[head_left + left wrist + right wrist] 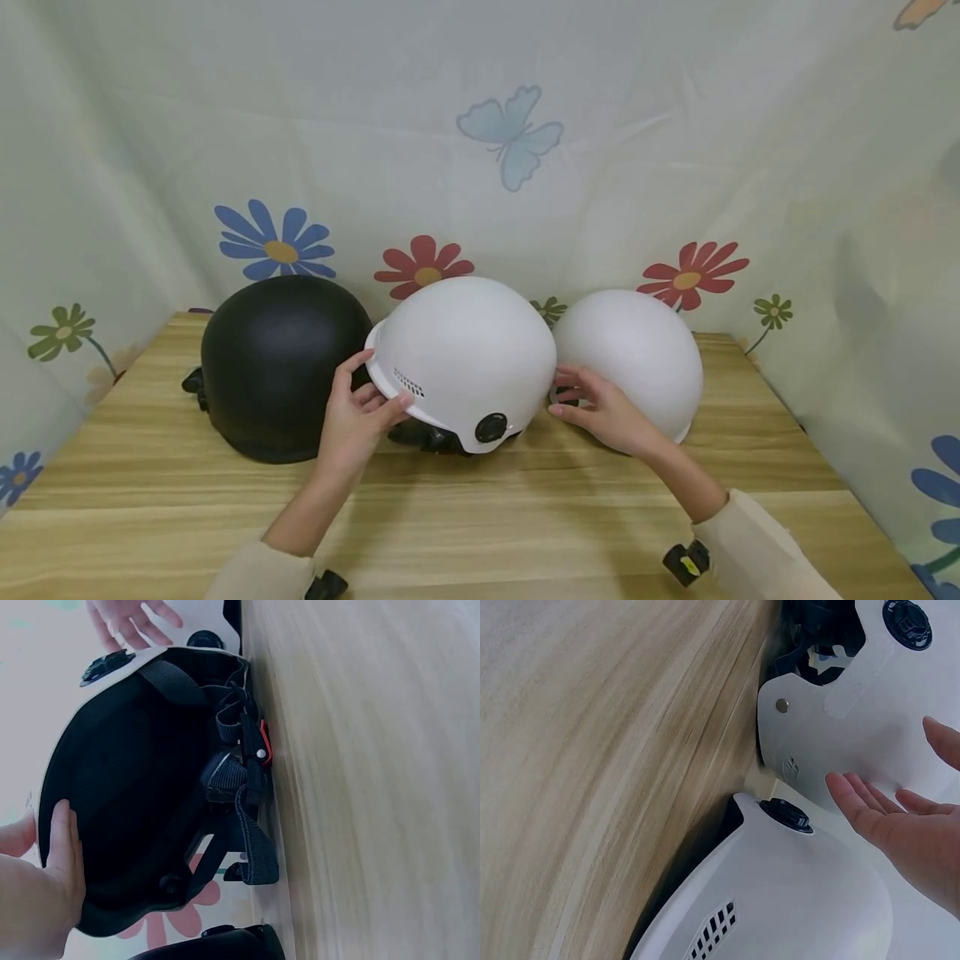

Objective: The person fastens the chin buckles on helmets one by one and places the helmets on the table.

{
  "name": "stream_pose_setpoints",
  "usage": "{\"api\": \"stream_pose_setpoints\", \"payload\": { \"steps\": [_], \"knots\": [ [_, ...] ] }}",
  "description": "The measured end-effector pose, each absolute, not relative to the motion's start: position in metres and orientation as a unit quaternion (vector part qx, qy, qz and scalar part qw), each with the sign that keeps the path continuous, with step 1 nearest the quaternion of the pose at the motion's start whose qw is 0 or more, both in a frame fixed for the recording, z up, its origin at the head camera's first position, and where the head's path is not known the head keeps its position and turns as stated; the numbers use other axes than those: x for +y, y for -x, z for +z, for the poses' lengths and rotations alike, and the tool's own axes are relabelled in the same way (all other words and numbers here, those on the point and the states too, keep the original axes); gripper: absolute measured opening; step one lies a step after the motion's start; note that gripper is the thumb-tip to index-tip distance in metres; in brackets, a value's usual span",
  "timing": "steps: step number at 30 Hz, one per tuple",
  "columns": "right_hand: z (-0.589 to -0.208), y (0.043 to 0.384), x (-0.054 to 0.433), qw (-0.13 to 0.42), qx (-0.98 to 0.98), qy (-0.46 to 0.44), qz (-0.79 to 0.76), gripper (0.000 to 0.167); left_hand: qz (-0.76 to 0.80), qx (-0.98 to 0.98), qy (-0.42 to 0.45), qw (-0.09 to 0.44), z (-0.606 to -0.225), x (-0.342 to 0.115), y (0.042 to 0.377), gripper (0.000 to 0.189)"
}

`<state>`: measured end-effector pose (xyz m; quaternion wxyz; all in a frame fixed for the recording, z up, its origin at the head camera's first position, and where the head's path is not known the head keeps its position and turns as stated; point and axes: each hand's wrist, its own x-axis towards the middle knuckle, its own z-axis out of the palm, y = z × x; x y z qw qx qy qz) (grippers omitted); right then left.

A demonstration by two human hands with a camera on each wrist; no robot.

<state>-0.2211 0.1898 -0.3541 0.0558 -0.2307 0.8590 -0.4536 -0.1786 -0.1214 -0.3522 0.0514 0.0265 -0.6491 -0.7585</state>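
A white helmet (465, 350) with small vent slots and a black side knob sits tilted in the middle, its left brim raised. My left hand (352, 425) pinches that brim, thumb outside and fingers inside the black lining (127, 780). Black chin straps (255, 832) with a red-marked buckle (266, 742) hang beneath. Between this helmet and a second white helmet (637, 358) is my right hand (603, 412), fingers relaxed and holding nothing. Whether its fingertips touch either shell I cannot tell. A black helmet (285, 367) stands left of my left hand.
All three helmets stand in a row on a wood-grain table (480, 533). Behind them hangs a pale cloth (360, 150) printed with flowers and a butterfly, which also runs along both sides. A black strap part (193, 383) sticks out at the black helmet's left.
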Motion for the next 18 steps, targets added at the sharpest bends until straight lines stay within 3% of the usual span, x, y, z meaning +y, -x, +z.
{"api": "stream_pose_setpoints", "payload": {
  "steps": [8,18],
  "knots": [
    [-0.355,0.221,0.187,0.062,0.856,0.226,-0.461,0.056,-0.730,-0.680,-0.026,0.064,-0.354,-0.127,0.176,0.082],
    [-0.354,0.221,0.187,0.067,0.854,0.204,-0.473,0.059,-0.715,-0.697,-0.033,0.050,-0.357,-0.137,0.178,0.071]
  ]
}}
